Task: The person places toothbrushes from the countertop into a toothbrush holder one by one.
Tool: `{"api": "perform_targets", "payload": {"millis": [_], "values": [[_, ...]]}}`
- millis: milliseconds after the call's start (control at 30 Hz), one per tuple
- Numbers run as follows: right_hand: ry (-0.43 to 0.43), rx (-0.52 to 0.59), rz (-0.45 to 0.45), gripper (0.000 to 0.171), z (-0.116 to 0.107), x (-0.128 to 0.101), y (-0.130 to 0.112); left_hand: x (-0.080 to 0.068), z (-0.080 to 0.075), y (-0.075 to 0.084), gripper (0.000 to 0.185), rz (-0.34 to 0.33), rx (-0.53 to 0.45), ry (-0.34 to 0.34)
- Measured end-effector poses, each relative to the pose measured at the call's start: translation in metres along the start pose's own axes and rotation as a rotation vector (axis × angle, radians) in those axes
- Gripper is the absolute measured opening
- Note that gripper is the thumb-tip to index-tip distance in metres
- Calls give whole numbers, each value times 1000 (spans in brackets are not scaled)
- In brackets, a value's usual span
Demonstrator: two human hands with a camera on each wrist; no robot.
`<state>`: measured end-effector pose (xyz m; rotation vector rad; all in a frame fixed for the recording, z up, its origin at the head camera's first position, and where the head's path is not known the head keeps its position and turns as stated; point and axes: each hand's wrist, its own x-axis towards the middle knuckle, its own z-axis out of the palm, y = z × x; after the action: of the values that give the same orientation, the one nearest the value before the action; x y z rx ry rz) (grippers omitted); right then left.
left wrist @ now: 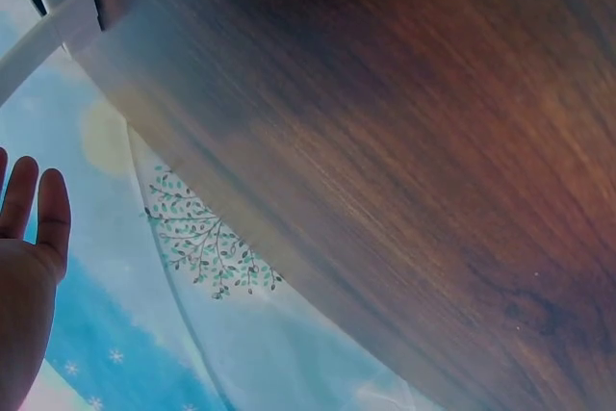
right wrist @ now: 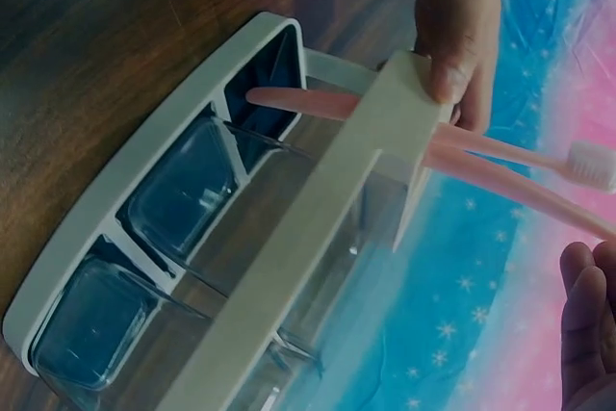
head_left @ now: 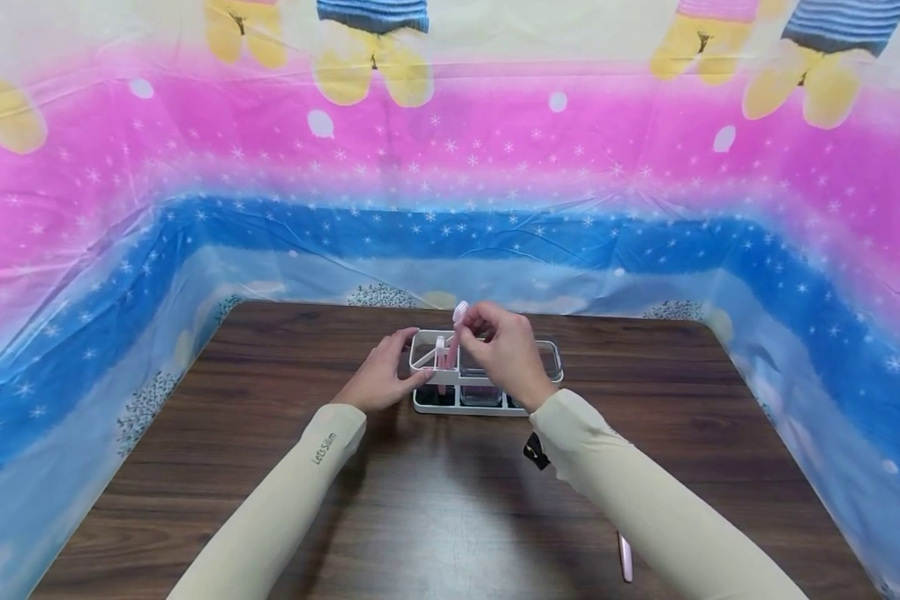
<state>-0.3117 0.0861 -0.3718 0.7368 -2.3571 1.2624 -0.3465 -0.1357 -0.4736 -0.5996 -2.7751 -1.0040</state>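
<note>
A white rack (head_left: 461,407) with clear cups stands in the middle of the brown table (head_left: 435,500). My left hand (head_left: 387,372) grips its left end, and the thumb (right wrist: 452,55) presses on the white crossbar (right wrist: 318,228). Above the rack, my right hand (head_left: 497,340) pinches a pink toothbrush (head_left: 459,317), whose handle slants down into the left compartment. A second pink toothbrush (head_left: 440,354) stands in that same compartment. In the right wrist view both pink handles (right wrist: 327,103) cross the end compartment, and one white bristle head (right wrist: 589,163) shows.
A pink stick-like object (head_left: 626,557) lies on the table by my right forearm. A small black item (head_left: 535,451) sits under the right sleeve. A colourful plastic sheet (head_left: 450,167) walls in the table on three sides, close behind the rack.
</note>
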Motion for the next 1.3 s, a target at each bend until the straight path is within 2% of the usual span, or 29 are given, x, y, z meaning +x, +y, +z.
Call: {"api": "perform_targets", "payload": {"millis": [400,633,1300], "values": [[-95,-59,103,4,13,-5,10,0,-1,1,79,-17,9,3],[-138,-68,169,4,19,-8,15,0,0,-2,78,-2,13,9],[-183,-95,229,3,26,-12,21,1,1,-2,77,-12,14,-2]]}}
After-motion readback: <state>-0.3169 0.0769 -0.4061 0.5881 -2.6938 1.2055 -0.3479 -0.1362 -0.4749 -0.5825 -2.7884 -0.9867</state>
